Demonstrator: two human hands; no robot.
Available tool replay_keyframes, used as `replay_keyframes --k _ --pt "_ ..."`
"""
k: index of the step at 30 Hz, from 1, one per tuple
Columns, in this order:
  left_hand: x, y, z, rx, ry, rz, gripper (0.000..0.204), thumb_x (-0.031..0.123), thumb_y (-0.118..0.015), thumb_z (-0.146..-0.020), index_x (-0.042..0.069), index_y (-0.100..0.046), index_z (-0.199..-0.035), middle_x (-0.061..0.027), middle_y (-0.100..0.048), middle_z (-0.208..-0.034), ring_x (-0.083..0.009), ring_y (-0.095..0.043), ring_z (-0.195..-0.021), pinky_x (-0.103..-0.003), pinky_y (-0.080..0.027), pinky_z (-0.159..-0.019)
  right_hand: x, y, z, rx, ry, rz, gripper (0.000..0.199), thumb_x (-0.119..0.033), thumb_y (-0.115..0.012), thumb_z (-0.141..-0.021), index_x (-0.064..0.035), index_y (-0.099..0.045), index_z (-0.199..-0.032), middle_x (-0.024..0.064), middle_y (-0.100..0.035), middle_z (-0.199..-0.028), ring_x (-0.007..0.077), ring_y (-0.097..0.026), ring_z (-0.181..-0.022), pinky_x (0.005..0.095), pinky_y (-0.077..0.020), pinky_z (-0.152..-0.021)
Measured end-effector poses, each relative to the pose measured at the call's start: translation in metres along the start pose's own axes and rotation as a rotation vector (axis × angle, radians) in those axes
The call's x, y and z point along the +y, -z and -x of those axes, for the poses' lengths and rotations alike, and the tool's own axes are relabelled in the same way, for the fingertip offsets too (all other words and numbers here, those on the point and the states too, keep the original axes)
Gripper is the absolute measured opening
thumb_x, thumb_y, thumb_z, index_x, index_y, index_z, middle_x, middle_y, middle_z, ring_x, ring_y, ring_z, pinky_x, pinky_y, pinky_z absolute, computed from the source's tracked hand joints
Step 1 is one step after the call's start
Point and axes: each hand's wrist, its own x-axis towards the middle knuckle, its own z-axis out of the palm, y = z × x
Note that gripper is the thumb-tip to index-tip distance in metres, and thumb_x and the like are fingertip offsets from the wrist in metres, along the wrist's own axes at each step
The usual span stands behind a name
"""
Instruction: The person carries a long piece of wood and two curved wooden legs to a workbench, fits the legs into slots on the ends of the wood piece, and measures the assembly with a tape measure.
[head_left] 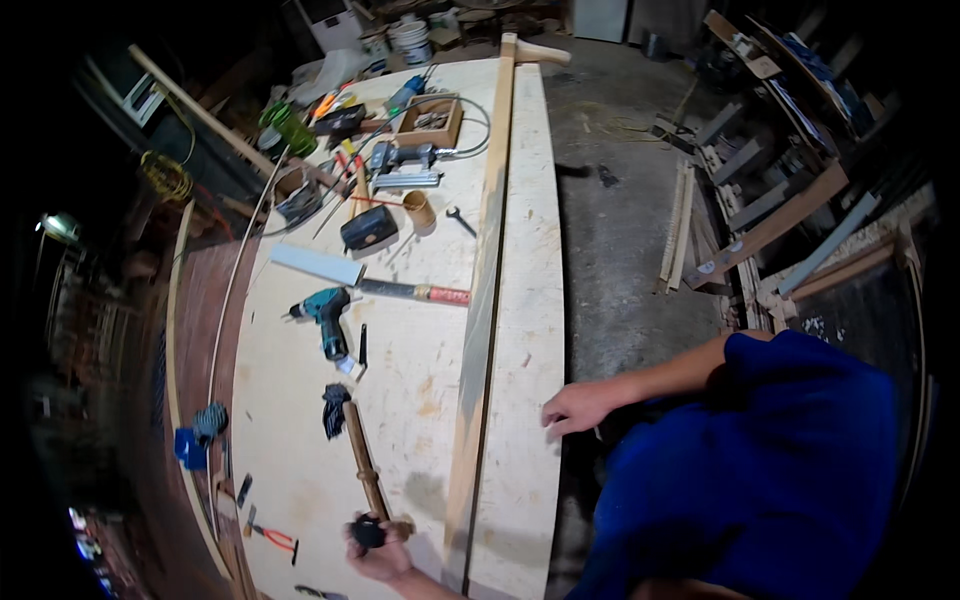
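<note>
At the near end of the workbench [420, 420] my left hand [378, 562] is closed round a small black round thing [368, 530]. What exactly it is, I cannot make out. Beside those fingers lies a turned wooden stick [362, 450] with a ringed middle, its near end by my hand. My right hand [578, 408] hangs at the bench's right edge, its fingers loosely bent and apart, with nothing seen in them. Between my hands a long wooden board [480, 310] runs lengthwise along the bench. A crumpled dark striped cloth [336, 410] rests at the stick's far end.
A teal cordless drill [325, 318], a black mallet [368, 228], a nail gun [405, 160], a wooden box [430, 120] and a grey-blue strip [318, 264] lie farther up. Red-handled pliers [275, 538] are at the near left. Timber racks [760, 190] stand right, across a concrete floor [620, 210].
</note>
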Motion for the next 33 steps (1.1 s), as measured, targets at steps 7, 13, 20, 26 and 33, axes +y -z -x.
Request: replay_keyframes --k 7,13,20,26,33 --pt "-0.146 -0.018 0.171 0.230 -0.012 -0.768 0.026 0.012 -0.059 -0.088 0.002 -0.062 -0.112 -0.0140 -0.067 -0.095 -0.0184 -0.065 -0.079 -0.031 -0.054 -0.070 -0.069 -0.067 -0.050 -0.473 -0.042 -0.331 0.039 -0.039 -0.054 -0.100 -0.0038 -0.071 -0.104 0.0125 -0.073 -0.093 0.0193 -0.068 -0.084 0.0356 -0.0551 -0.078" --pt "-0.212 -0.012 0.265 0.344 -0.275 -0.925 0.037 0.010 -0.070 -0.084 0.001 -0.050 -0.114 -0.0081 -0.051 -0.098 -0.0158 -0.054 -0.084 -0.032 -0.048 -0.075 -0.072 -0.119 0.001 -0.756 -0.237 -0.336 0.019 -0.017 -0.061 -0.099 -0.0002 -0.068 -0.105 0.0045 -0.067 -0.085 0.0107 -0.062 -0.073 0.0253 -0.0520 -0.064" --pt "-0.214 -0.012 0.288 0.249 -0.154 -1.147 0.026 0.009 -0.063 -0.079 -0.002 -0.059 -0.102 -0.0188 -0.064 -0.092 -0.0316 -0.064 -0.086 -0.040 -0.051 -0.078 -0.063 -0.102 0.013 -0.798 -0.287 -0.338 0.013 -0.012 -0.070 -0.092 -0.0032 -0.060 -0.093 0.0059 -0.066 -0.081 0.0114 -0.063 -0.069 0.0251 -0.0528 -0.061" --pt "-0.148 0.062 0.288 0.271 -0.006 -1.513 0.021 0.018 -0.058 -0.084 0.003 -0.069 -0.095 -0.0194 -0.066 -0.097 -0.0391 -0.063 -0.094 -0.046 -0.051 -0.084 -0.022 -0.027 -0.018 -0.226 -0.306 -0.663 0.014 -0.019 -0.064 -0.097 -0.0114 -0.057 -0.088 0.0010 -0.061 -0.079 0.0149 -0.067 -0.073 0.0287 -0.0571 -0.062" --pt "-0.095 0.171 0.297 0.122 0.003 -1.593 0.019 0.019 -0.055 -0.091 0.002 -0.065 -0.089 -0.0206 -0.063 -0.095 -0.0417 -0.060 -0.093 -0.049 -0.049 -0.084 0.027 0.068 -0.034 0.417 -0.219 -0.922 0.011 -0.019 -0.065 -0.098 -0.0088 -0.063 -0.101 -0.0021 -0.062 -0.081 0.0077 -0.061 -0.072 0.0220 -0.0528 -0.062"
